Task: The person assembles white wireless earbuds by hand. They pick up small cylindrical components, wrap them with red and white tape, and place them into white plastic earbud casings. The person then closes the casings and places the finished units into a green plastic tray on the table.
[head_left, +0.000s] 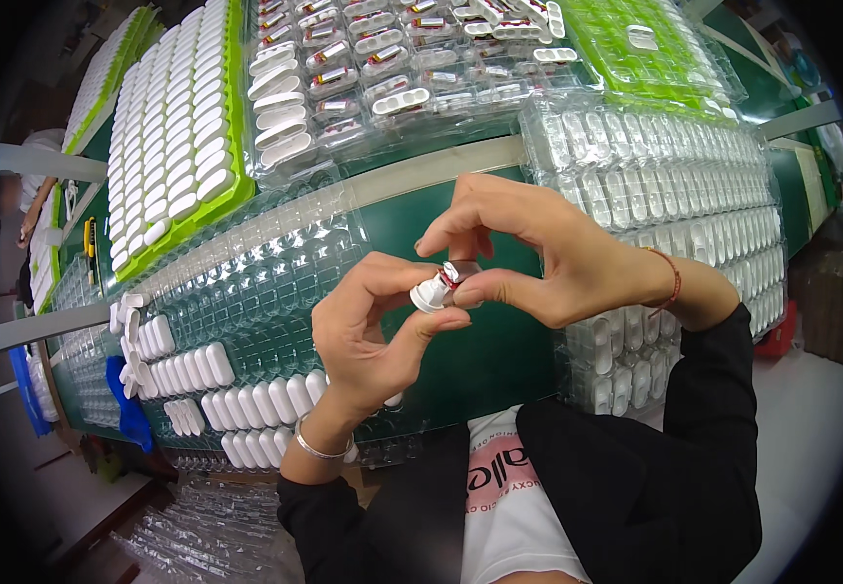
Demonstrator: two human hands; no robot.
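Observation:
My left hand [368,336] grips a small white plastic part [430,293] between thumb and fingers, above the green table [499,360]. My right hand [528,253] comes in from the right and pinches a small silver and red component [460,273] that sits in the white part's end. Both hands meet over the part. A thin metal bracelet is on my left wrist and a red string on my right. Under my left hand lies a clear plastic blister tray [266,282] with rows of white parts [246,399] in its near pockets.
A green tray [238,185] filled with white parts lies at the back left. Clear trays with silver and red components [373,68] stand behind. A stack of clear trays with white parts [674,195] is on the right. More clear trays [217,535] lie below the table's edge.

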